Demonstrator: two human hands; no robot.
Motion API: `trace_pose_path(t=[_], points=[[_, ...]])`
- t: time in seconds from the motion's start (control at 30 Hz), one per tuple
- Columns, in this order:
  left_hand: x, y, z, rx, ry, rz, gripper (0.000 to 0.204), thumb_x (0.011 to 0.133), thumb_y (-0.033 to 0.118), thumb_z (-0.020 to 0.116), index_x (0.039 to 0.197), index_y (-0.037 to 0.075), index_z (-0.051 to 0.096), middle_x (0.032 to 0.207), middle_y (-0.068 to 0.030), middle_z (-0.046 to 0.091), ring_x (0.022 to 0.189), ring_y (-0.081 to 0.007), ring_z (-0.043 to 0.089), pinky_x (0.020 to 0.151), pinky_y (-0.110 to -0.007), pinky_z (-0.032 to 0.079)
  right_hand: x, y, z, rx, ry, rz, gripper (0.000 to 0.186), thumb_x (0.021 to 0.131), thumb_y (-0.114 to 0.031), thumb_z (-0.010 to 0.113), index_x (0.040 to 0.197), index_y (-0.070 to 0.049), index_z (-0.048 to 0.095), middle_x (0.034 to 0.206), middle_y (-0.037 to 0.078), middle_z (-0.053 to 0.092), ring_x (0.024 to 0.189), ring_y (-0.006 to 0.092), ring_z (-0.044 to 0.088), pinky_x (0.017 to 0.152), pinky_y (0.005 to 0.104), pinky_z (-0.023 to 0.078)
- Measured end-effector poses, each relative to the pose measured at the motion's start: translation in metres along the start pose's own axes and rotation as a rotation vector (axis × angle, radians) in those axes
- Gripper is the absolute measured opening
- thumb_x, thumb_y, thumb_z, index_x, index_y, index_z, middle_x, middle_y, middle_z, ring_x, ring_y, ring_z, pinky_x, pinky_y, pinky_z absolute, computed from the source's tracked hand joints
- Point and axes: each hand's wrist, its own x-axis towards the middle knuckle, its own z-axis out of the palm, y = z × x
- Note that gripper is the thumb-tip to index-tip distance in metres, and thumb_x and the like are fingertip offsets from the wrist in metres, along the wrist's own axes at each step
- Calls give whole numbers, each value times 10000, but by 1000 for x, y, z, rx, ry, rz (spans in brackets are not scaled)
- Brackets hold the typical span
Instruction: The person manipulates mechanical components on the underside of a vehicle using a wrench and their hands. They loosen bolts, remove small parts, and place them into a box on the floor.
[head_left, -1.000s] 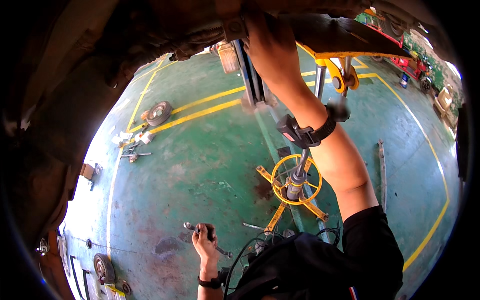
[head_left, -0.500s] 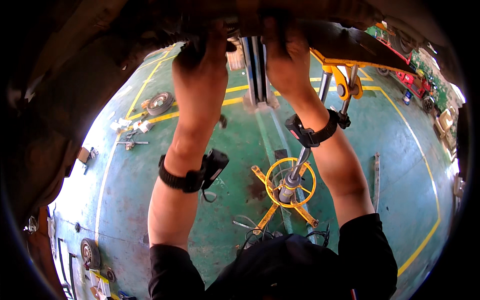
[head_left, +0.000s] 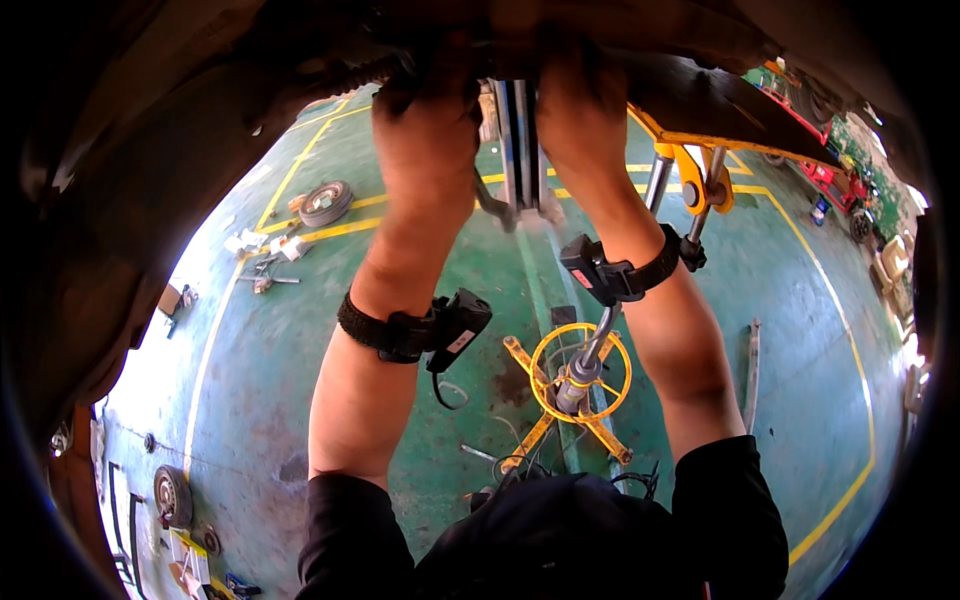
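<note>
Both forearms rise in front of the wearer, each with a strapped black box, and the left hand point(head_left: 425, 140) and right hand point(head_left: 585, 120) reach side by side into the dark underside point(head_left: 200, 120) of a vehicle overhead. The fingers of both are lost in shadow, so I cannot tell whether either grip is spread, pressed together or pinching something. A dark bent tool point(head_left: 493, 203) shows just beside the left wrist, on its inner side, between the two arms and clearly nearer the left. Its visible part slopes down and rightward; the upper end is hidden behind the hand, so whether the left grip holds it is unclear. Right of the right hand hangs a yellow-edged plate point(head_left: 730, 110). Below, a yellow ring point(head_left: 533, 370) circles a grey column on splayed legs. Farther off, a tyred wheel point(head_left: 326, 203) lies on the green floor point(head_left: 440, 270), and a red vehicle point(head_left: 835, 185) stands at far right.
</note>
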Motion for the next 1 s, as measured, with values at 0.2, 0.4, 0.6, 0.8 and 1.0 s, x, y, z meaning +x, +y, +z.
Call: trace_pose_path(t=[0.2,0.4,0.6,0.8,1.0], points=[[-2,6,-5,8,-2,-49,205,983,244,594,835,116,534,582,48,378,444,-43,279,395,-211,178,27,-40,-29,344,-421,795,288,1046,-220,436,919,15,543,719,116,522,661,167,450,599,334,383],[-1,8,-5,10,-26,-78,228,997,254,575,817,135,502,601,47,387,460,-40,285,397,-205,179,14,-29,-26,507,-159,441,285,1017,-224,462,947,36,553,751,113,515,694,202,449,625,356,402],[3,6,-11,61,-93,-74,228,1013,292,542,869,116,531,600,48,374,464,-42,288,402,-204,194,0,-26,-10,351,-64,501,166,956,-112,556,848,5,603,618,164,573,494,260,542,459,336,398],[1,10,-12,42,-81,-106,252,1019,306,529,859,112,530,600,47,372,462,-51,289,406,-203,197,5,-26,-11,124,-34,244,134,960,-97,554,880,-13,619,662,134,599,523,238,528,487,327,417],[1,6,-8,22,-70,-79,245,1016,297,536,858,112,511,606,37,367,464,-57,290,402,-206,198,10,-26,-20,405,-29,338,104,957,-74,549,947,-12,633,702,129,616,616,246,586,585,307,461]])
